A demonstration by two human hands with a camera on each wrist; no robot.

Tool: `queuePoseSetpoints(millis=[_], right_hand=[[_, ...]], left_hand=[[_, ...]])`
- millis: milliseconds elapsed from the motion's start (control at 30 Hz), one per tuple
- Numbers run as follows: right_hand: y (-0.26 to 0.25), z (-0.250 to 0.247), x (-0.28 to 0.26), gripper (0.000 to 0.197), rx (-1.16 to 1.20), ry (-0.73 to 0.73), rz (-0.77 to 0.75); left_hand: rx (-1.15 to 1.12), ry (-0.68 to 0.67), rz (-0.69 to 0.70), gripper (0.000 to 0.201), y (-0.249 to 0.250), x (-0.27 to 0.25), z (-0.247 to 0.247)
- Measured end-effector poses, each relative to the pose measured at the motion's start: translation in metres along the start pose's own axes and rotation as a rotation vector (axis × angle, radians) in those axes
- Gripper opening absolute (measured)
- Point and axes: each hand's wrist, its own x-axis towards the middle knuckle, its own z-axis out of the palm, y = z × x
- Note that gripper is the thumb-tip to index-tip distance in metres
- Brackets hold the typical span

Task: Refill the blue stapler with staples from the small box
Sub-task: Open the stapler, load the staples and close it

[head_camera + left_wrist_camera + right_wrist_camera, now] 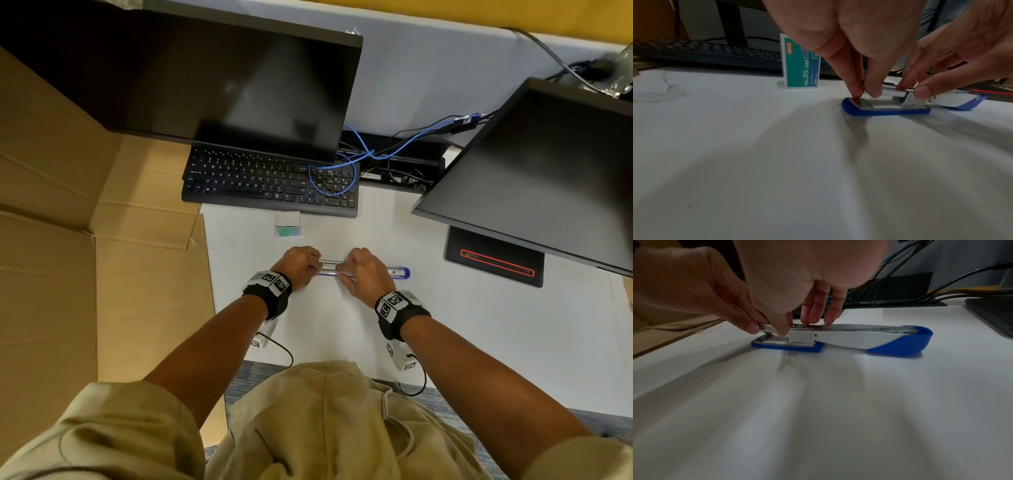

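Observation:
The blue and white stapler [399, 273] lies folded open flat on the white desk [342, 325], its blue base [885, 111] to the left and its handle [859, 339] to the right. My left hand [866, 93] pinches the front end of the metal magazine above the base. My right hand [797, 326] pinches the same magazine nearer the hinge, thumb on the near side, fingers on top. I cannot tell whether a staple strip lies under the fingers. The small teal staple box [800, 65] stands upright behind the hands, close to the keyboard [270, 181].
Two dark monitors [239, 78] overhang the back of the desk. A large cardboard box [68, 240] fills the left side. A black monitor base with a red line [493, 262] sits at the right. Blue and black cables [376, 150] tangle behind the keyboard.

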Motion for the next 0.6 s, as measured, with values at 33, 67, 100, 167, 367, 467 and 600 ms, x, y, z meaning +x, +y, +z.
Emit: queuePoseSetpoints(millis=[33,67,100,167,367,467,600], right_hand=[[0.000,0.000,0.001,0.021,-0.008,0.002,-0.008],[-0.001,0.000,0.001,0.021,-0.016,0.005,-0.012],[-0.002,0.000,0.002,0.021,-0.022,0.008,-0.019],[-0.003,0.002,0.003,0.021,-0.038,0.006,-0.047],[0.004,0.003,0.000,0.025,0.029,0.023,-0.056],[0.020,-0.005,-0.007,0.038,0.022,0.015,0.045],[0.046,-0.015,-0.018,0.050,-0.084,-0.117,0.201]], left_hand=[[-0.002,-0.002,-0.001,0.014,0.000,0.001,-0.001],[-0.001,-0.007,-0.002,0.015,0.001,0.001,-0.001],[-0.001,-0.016,-0.005,0.016,0.000,0.001,-0.001],[-0.012,-0.021,-0.018,0.017,-0.001,0.002,-0.001],[-0.050,-0.002,-0.032,0.017,-0.001,0.000,0.001],[-0.096,0.013,-0.065,0.019,-0.004,-0.002,0.002],[-0.168,0.005,-0.191,0.046,-0.007,-0.005,0.003]])
